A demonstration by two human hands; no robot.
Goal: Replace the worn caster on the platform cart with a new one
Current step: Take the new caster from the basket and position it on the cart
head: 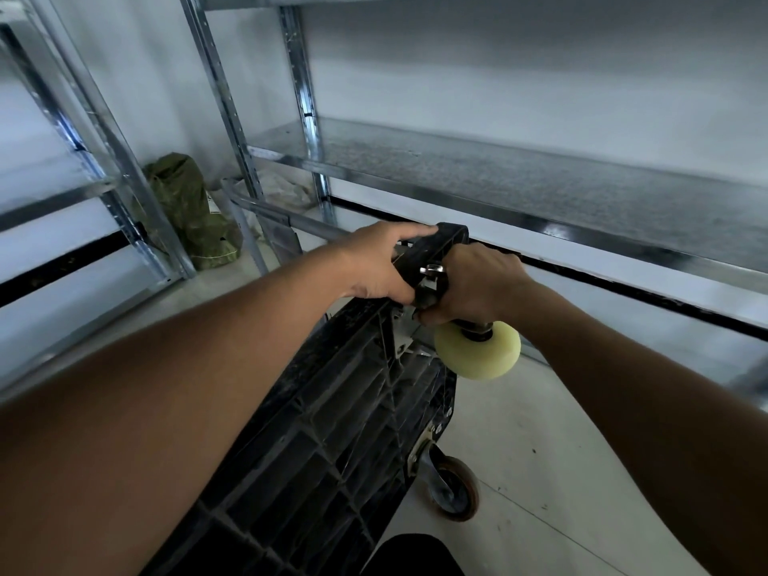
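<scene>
At the far upper corner of the cart (332, 430), which stands tipped on its side with its black ribbed underside toward the camera, both hands meet.

Left hand (380, 264): the grip is closed over the cart's black corner edge, with the fingers wrapped across the top.

Right hand (482, 284): the grip is clamped round the dark metal fork of the pale caster (478, 353), fingers curled about it. The fingertips are mostly hidden.

The pale caster (a cream-yellow wheel, clean-looking) sits just below the right hand at the cart's corner, its wheel well clear of the floor (540, 471). Whether its mounting plate is seated against the cart cannot be told. A bright bolt (432, 270) shows between the two hands, against the black edge.

The second caster (451, 488) is lower on the same side of the cart, fixed by a metal plate. Its wheel is grey with a rust-brown rim and sits near the floor, though contact cannot be told.

A grey handle tube (291, 218) runs leftward from behind the left hand.

A metal shelf rack (498, 180) stands behind the cart along the wall, with its lowest shelf level just beyond the hands.

A green bag (187, 209) sits on the floor in the corner, beside the rack's upright and well apart from the hands.
</scene>
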